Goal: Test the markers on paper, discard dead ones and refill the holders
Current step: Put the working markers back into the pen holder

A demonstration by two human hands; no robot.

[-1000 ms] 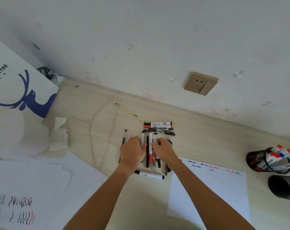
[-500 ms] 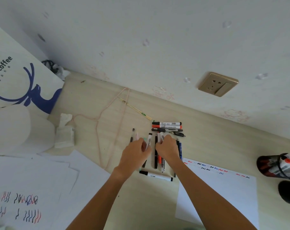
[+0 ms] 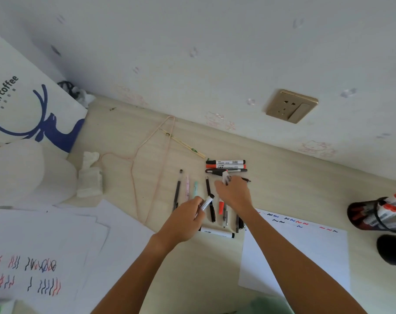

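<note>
Both hands over the row of pens at the frame's centre, each holding a marker.

Head view: the left hand (image 3: 188, 215) grips a black-capped white marker (image 3: 206, 201) poking up-right; the right hand (image 3: 234, 193) pinches another marker (image 3: 225, 177) above its fingers. Test paper (image 3: 305, 252) lies lower right on the table (image 3: 133, 123), holders (image 3: 360, 217) at the right edge.

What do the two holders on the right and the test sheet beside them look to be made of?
The holder with markers looks like dark see-through plastic or fine mesh: marker barrels show through its wall. The empty holder is matt black; too blurred to say more. The test sheet is plain white paper, flat, with ink squiggles along its far edge.
</note>
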